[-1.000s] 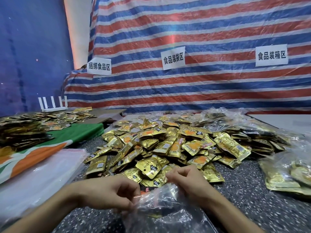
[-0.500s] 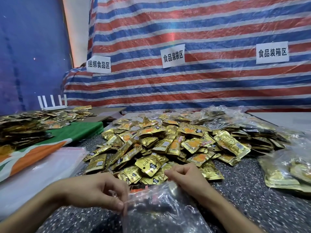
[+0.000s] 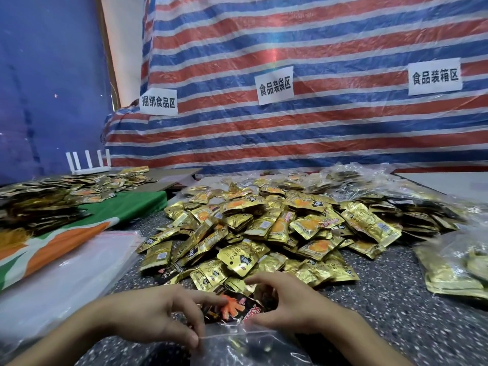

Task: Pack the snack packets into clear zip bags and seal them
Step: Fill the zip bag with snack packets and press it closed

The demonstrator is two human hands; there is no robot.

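Left of my left hand (image 3: pixel 158 315) lies a stack of empty clear bags (image 3: pixel 66 276). That hand pinches the rim of a clear zip bag (image 3: pixel 237 350) on the tabletop (image 3: pixel 396 313); I cannot make out its contents. My right hand (image 3: pixel 293 310), fingers curled, grips the rim's other end. Beyond both hands, gold snack packets (image 3: pixel 264 233) lie heaped.

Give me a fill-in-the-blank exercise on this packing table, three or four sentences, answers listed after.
1. The big pile of snack packets is mostly ____ in colour.
2. Between the left hand and the right hand sits a black packet with ____ print.
3. The striped tarp carries ____ white signs.
4. The white router stands on the far ____ side.
Missing words: gold; orange; three; left.
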